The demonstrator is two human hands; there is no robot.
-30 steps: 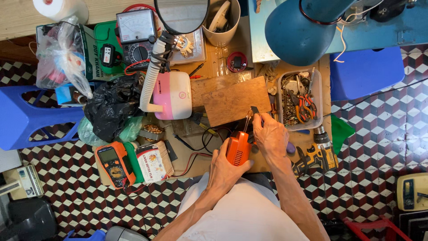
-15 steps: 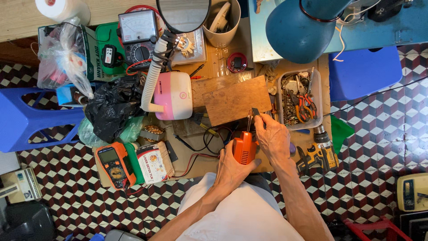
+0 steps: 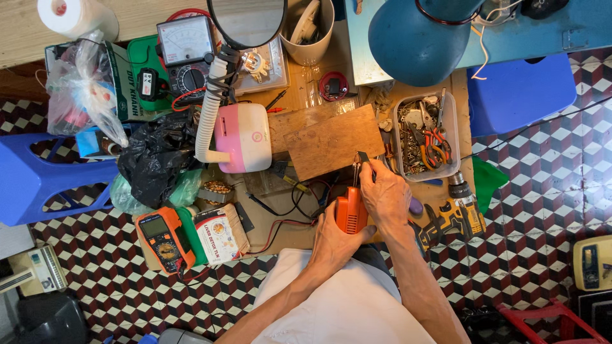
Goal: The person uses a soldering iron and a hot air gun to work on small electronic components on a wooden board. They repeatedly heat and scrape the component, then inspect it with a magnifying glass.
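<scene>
My left hand grips a small orange device from below, holding it over the low workbench. My right hand rests against the device's right side and pinches a thin dark tool whose tip points up at the device's top end. Just beyond the hands lies a wooden board. Thin black and red wires run over the bench to the left of the device.
A pink-and-white lamp base with a ribbed hose, an orange multimeter, an analog meter, a black bag, a clear tray of tools, a yellow-black drill, a blue lamp shade and blue stools crowd around.
Both hands and the orange device have shifted slightly toward me and to the right; the grip on the device and the thin tool is the same.
</scene>
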